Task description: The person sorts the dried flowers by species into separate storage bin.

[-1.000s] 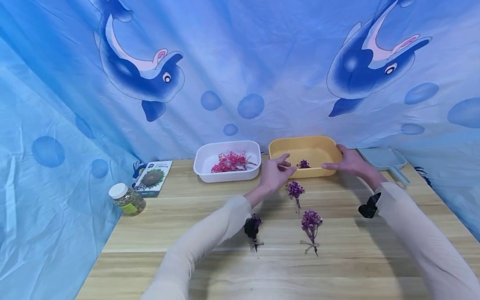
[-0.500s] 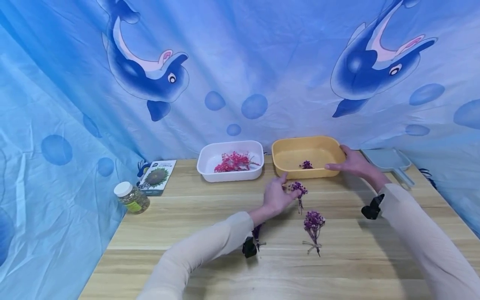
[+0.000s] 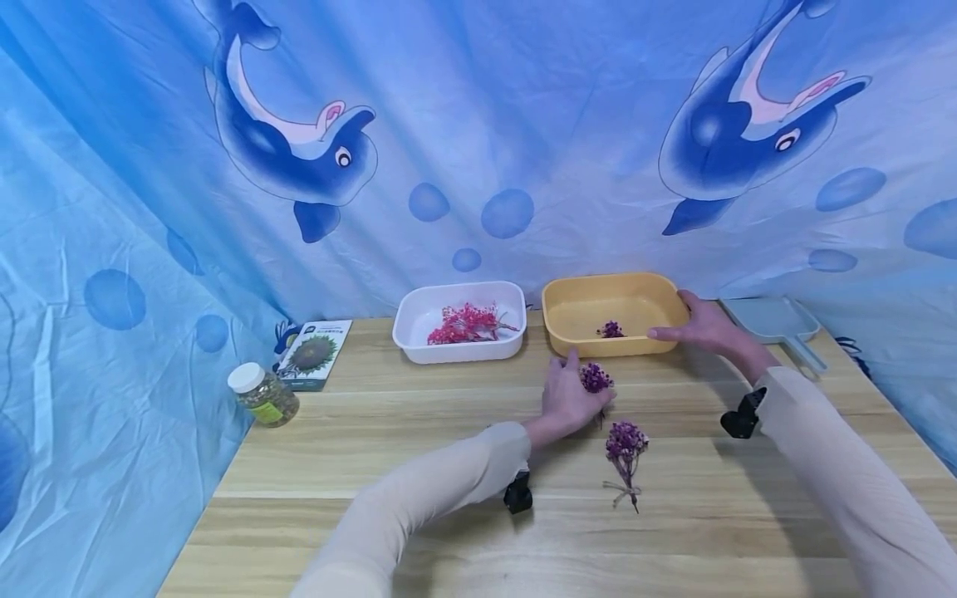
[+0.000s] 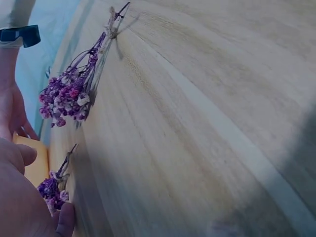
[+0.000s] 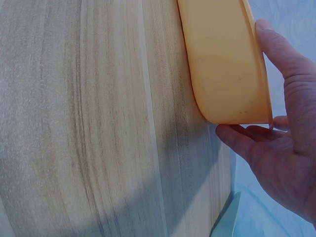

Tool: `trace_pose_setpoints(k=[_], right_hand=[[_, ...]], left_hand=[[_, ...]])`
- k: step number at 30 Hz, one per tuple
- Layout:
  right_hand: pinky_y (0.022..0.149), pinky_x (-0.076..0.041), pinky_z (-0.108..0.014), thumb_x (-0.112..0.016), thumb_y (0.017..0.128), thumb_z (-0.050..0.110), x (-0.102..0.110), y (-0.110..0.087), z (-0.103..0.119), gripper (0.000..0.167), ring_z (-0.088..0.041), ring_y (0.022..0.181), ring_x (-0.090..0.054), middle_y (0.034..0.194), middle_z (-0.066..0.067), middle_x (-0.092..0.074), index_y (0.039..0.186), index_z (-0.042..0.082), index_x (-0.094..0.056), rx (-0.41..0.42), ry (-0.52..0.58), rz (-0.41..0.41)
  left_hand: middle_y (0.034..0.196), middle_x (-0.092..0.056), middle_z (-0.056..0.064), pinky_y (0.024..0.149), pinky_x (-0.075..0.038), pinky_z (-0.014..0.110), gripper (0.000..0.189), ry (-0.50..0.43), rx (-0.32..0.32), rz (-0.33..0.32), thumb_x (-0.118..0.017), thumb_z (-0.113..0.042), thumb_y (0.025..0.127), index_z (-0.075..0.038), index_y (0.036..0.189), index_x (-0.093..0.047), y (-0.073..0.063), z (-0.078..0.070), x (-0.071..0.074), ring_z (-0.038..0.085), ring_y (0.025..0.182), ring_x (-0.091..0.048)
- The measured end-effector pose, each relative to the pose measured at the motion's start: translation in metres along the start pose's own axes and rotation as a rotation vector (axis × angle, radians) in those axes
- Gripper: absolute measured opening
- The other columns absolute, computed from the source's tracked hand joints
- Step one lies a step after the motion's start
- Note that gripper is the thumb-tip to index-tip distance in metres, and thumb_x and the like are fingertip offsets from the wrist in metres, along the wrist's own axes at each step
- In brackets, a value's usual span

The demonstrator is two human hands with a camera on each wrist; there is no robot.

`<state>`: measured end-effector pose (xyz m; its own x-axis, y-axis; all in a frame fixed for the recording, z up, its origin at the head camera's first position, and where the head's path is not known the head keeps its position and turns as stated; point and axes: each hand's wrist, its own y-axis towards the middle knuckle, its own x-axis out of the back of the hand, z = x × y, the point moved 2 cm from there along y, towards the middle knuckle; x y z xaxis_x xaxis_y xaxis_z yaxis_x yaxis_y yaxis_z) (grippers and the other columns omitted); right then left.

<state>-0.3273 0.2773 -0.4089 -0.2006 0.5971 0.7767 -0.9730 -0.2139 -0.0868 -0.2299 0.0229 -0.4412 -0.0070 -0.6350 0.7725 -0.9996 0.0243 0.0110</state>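
Observation:
My left hand (image 3: 570, 400) reaches around a small bunch of purple dried flowers (image 3: 596, 378) on the table; its thumb and fingers stand apart on either side of the blooms. In the left wrist view the same hand (image 4: 19, 192) shows a gap around the bunch. With my right hand (image 3: 704, 325) I hold the right end of a yellow basin (image 3: 616, 346), thumb over the front rim and fingers at the side. Inside the basin lies another purple flower bunch (image 3: 611, 330). A larger purple bunch (image 3: 626, 448), tied with twine, lies nearer me.
A white basin (image 3: 459, 353) with pink dried flowers (image 3: 469, 322) stands left of the yellow one. Further left are a seed packet (image 3: 314, 355) and a white-lidded jar (image 3: 263, 394). A light-blue dustpan (image 3: 773, 318) lies at the right. A dolphin-print curtain (image 3: 478, 149) hangs behind.
My left hand has left the yellow basin's inside and come down to the small purple bunch in front. Its sleeve now covers another purple bunch seen earlier. My right hand has kept its hold.

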Motion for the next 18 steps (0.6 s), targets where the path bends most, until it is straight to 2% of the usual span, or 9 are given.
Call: trace_pose_setpoints(k=[6,12,18], right_hand=[[0.109,-0.029,-0.064,-0.074,0.086,0.055,0.0,0.0,-0.001,0.122,-0.059,0.131,-0.032,0.146,-0.048,-0.021,0.151,-0.017,0.0,0.007,0.0,-0.001],[0.109,-0.029,-0.064,-0.073,0.086,0.056,0.001,0.0,-0.002,0.123,-0.059,0.131,-0.032,0.146,-0.048,-0.022,0.151,-0.017,0.001,0.012,-0.003,0.0],[0.109,-0.029,-0.064,-0.073,0.085,0.057,0.0,0.0,-0.002,0.124,-0.059,0.132,-0.031,0.147,-0.048,-0.02,0.151,-0.016,0.002,0.003,0.002,0.006]], left_hand=[[0.143,-0.043,0.017,0.097,-0.05,0.037,0.101,0.037,0.016,0.017,-0.087,-0.043,0.075,-0.012,0.156,-0.035,0.003,-0.002,-0.009,0.03,0.117,-0.056],[0.138,-0.046,0.015,0.094,-0.051,0.036,0.092,0.081,-0.003,0.001,-0.089,-0.036,0.073,-0.015,0.151,-0.045,0.006,-0.002,-0.016,0.027,0.114,-0.056],[0.138,-0.047,0.013,0.098,-0.049,0.034,0.084,0.095,0.001,0.01,-0.089,-0.03,0.074,-0.017,0.148,-0.05,0.009,-0.002,-0.016,0.026,0.117,-0.055]])
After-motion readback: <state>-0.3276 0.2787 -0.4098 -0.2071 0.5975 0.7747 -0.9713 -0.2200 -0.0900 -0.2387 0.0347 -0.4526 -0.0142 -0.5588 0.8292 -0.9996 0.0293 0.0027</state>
